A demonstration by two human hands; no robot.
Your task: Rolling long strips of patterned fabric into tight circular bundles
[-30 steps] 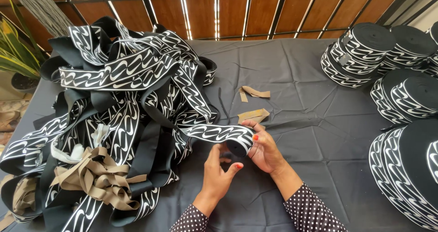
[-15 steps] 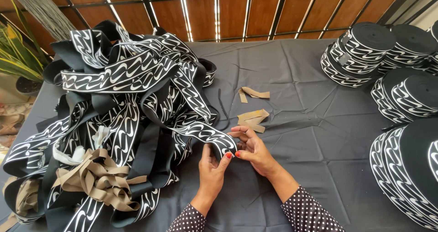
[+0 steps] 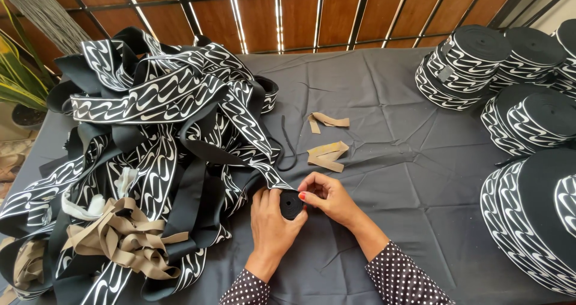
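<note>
- Head view, hands: the left hand and right hand meet low at centre of the dark table cloth. Both are closed around a small tight roll of band, which sits between them with its flat spiral face turned up toward the camera.
- Left hand cups the roll from the left and below, fingers curled over its edge. Right hand pinches it from the right, thumb and fingertips on the rim.
- Feed line: the free black-and-white patterned band runs from the roll up and to the left, its long axis on a diagonal, into the big loose heap that fills the left half of the table. So the slack lies on the left hand's side; the left hand is nearer to the heap, the right hand farther away.
- Head view, surroundings: tan strips lie in a tangle at the heap's lower edge; two folded tan pieces lie just beyond the hands, apart from them.
- Finished rolls stand in stacks along the right edge, well apart from the hands.
- Far side: a slatted wooden wall; a potted plant at far left.
</note>
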